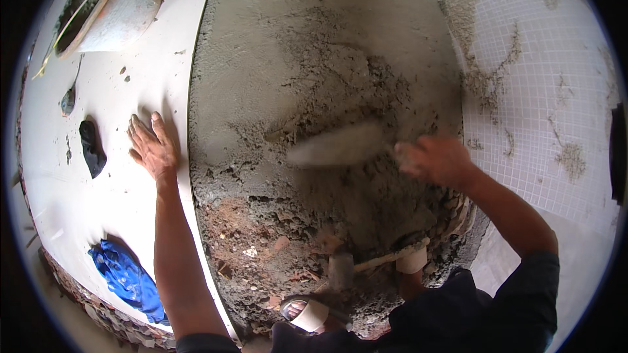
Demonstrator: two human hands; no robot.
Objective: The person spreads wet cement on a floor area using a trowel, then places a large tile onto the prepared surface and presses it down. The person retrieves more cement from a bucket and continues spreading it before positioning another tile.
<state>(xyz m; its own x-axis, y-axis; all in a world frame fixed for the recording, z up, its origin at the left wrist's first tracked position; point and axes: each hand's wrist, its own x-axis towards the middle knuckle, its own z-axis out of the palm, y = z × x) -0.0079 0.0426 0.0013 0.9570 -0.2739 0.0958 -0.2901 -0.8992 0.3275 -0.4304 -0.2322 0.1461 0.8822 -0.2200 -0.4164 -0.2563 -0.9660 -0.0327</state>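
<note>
My right hand (435, 160) is closed round the handle end of a trowel (340, 146); hand and blade are smeared by motion. The long blade points left, over a bed of wet grey mortar (261, 33). It is smooth at the far end and rough and lumpy under the blade. My left hand (152, 147) lies flat with fingers spread on a large white slab (137, 209), left of the mortar's edge. Between the slab and my feet, the near part of the bed gives way to brown rubble (245, 232).
A mortar-stained bucket (127, 16) lies tipped at the far left. A black cloth (91, 149), a small dark object on a cord (69, 100) and a blue cloth (127, 281) are on the slab. A hammer (341, 270) rests near my sandals. White mosaic tiling (543, 85), mortar-spattered, borders the right.
</note>
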